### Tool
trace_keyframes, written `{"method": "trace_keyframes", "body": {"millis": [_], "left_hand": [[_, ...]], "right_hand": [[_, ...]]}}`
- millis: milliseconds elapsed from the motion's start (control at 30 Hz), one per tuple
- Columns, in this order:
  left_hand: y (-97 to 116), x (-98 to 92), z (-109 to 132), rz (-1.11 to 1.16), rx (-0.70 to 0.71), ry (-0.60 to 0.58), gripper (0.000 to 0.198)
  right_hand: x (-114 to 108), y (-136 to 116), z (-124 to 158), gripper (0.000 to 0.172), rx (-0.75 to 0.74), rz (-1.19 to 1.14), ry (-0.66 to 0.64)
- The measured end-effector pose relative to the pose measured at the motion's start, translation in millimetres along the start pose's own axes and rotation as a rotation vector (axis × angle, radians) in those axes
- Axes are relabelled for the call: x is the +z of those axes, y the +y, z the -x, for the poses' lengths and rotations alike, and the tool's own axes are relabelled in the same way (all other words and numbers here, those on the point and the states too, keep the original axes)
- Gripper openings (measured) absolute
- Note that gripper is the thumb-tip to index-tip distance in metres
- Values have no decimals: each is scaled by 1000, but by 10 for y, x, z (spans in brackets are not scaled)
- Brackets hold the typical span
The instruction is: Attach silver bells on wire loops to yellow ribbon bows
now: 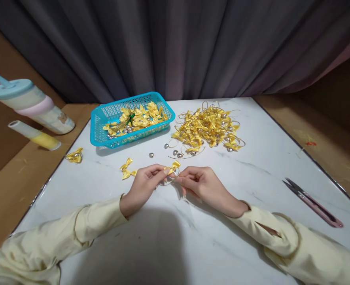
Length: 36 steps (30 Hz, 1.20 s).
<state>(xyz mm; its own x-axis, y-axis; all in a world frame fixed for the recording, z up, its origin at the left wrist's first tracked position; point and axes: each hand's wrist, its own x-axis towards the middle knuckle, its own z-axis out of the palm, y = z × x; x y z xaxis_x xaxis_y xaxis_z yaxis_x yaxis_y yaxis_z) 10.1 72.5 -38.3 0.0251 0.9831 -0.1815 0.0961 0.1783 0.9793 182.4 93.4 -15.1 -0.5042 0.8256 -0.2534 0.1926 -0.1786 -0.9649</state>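
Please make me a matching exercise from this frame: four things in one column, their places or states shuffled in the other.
1. Snips
2. Tumbler
3. Blue basket
4. Left hand

A. Pinching a yellow bow
B. Containing a cluster of bows
C. Lying on the right side of the white table
D. Beside a partly yellow tube, beyond the table's left edge

Pairs: 1-C, 2-D, 3-B, 4-A
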Motion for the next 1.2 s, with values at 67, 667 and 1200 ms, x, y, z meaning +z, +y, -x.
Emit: {"method": "trace_keyframes", "body": {"millis": [67,667,1200], "left_hand": [[0,8,1,0,13,8,22],[5,10,4,-19,-5,23,24],[14,15,1,-9,0,22,24]], "right_hand": [[-3,-2,-5,22,17,-6,-3],[-1,24,-16,24,-46,65,29],[-17,47,-31,24,-63,135,34]]}}
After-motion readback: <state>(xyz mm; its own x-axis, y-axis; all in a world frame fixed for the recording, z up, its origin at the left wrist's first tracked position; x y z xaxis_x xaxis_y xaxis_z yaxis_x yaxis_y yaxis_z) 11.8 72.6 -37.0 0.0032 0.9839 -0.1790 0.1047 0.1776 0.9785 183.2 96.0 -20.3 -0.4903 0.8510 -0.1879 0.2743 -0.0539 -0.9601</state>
